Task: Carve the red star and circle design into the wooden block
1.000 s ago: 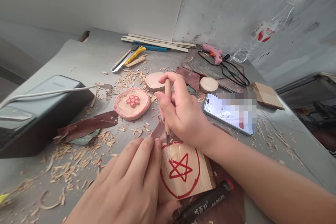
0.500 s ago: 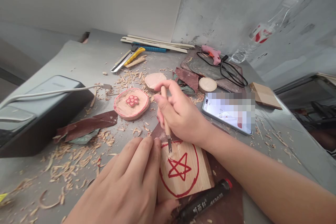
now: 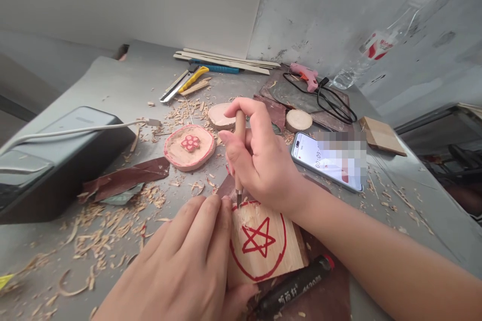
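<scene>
My right hand (image 3: 259, 160) is closed around the wooden handle of a carving chisel (image 3: 239, 170). Its metal tip meets the red circle line near the top edge of a wooden block (image 3: 293, 256). A red five-pointed star is drawn inside that circle. My left hand (image 3: 188, 256) grips the block's left side, fingers together along it and thumb at the lower edge. A black marker (image 3: 293, 288) with a red end lies just below the block. Beyond my hands rests a round wood slice (image 3: 203, 148) with a red flower carved in relief.
Wood shavings (image 3: 94, 235) litter the grey table. A phone (image 3: 327, 163) lies right of my right hand; a black box (image 3: 68, 160) with a white cable stands left. Behind are a yellow utility knife (image 3: 194, 79), a pink glue gun (image 3: 307, 75) and a plastic bottle (image 3: 376, 45).
The chisel tip has moved up and slightly left, from beside the star to the circle line. Its handle is now more upright. My left hand has kept its hold on the block.
</scene>
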Demonstrator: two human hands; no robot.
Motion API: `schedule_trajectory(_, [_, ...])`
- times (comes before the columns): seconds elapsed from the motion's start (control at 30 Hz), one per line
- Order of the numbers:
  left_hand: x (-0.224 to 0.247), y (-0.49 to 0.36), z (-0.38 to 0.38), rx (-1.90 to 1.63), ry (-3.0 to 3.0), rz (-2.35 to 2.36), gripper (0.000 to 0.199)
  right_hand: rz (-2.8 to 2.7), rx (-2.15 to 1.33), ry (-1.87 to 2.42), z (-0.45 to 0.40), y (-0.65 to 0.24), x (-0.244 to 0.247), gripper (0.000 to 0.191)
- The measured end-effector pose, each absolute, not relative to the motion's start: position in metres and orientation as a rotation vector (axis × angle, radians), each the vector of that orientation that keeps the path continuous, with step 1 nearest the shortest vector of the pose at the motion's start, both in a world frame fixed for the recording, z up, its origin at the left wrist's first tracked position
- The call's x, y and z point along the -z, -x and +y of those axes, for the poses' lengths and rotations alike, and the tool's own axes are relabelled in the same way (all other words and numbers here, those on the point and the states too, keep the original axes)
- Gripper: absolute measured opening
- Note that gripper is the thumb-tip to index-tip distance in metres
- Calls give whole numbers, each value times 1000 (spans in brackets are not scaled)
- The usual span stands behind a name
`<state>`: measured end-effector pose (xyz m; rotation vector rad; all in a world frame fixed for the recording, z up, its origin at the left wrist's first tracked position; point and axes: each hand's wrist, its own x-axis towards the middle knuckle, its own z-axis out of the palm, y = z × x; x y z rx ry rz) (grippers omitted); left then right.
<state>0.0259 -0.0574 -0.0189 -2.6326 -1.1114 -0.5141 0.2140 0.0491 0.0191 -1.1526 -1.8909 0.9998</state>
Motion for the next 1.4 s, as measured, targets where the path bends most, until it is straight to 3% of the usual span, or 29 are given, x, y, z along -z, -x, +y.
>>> schedule_trajectory(0.3, [13, -29, -53, 545, 2665, -1045, 48, -1925, -929, 1181, 61, -212, -9, 13])
schedule_trajectory(0.43, [16, -27, -54, 536, 2646, -1090, 59, -1941, -879, 1241, 60, -211, -10, 12])
schedule_trajectory(0.6, [15, -29, -52, 551, 2655, -1058, 48, -1967, -995, 1337, 50, -208, -13, 13])
schedule_trajectory(0.83, [14, -28, -53, 576, 2665, -1058, 50, -1817, -1090, 1262, 54, -215, -10, 10])
schedule_trajectory(1.03, [21, -25, -54, 535, 2668, -1081, 64, -1811, -1029, 1128, 48, -215, -16, 19])
schedule_trajectory(1.4, [15, -29, -55, 560, 2670, -1080, 42, -1883, -870, 1208, 49, -210, -16, 15])
